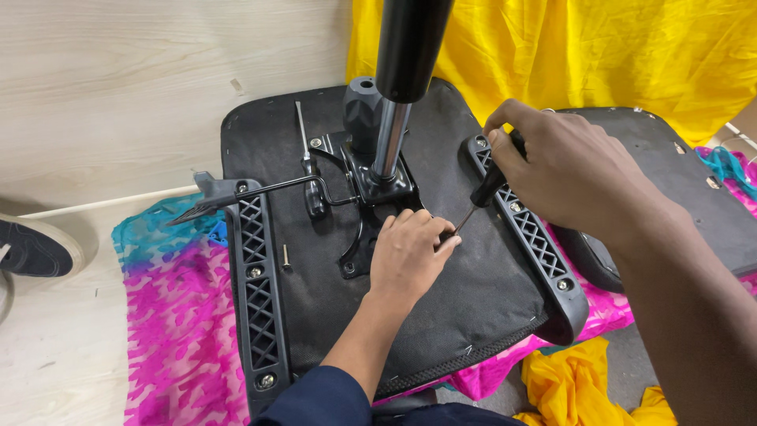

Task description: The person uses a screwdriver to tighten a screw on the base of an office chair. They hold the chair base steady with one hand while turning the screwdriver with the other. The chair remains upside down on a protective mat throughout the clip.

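Observation:
An upturned black chair seat (pixel 465 292) lies on a pink patterned cloth. A black metal mechanism plate (pixel 359 237) with a chrome gas cylinder (pixel 390 138) is bolted at its middle. My right hand (pixel 564 166) grips the black handle of a screwdriver (pixel 486 189), its tip angled down toward the plate's right edge. My left hand (pixel 410 252) rests on the seat with its fingers pinched at the screwdriver's tip; whatever is between them is hidden. Black plastic armrest brackets (pixel 256 292) run along both sides of the seat.
A second screwdriver (pixel 309 170) lies on the seat left of the cylinder, and a loose screw (pixel 285 255) sits near the left bracket. A thin lever (pixel 260 192) sticks out left. A dark backrest (pixel 694 197) and yellow cloth (pixel 583 47) are at right. A shoe (pixel 35 246) lies far left.

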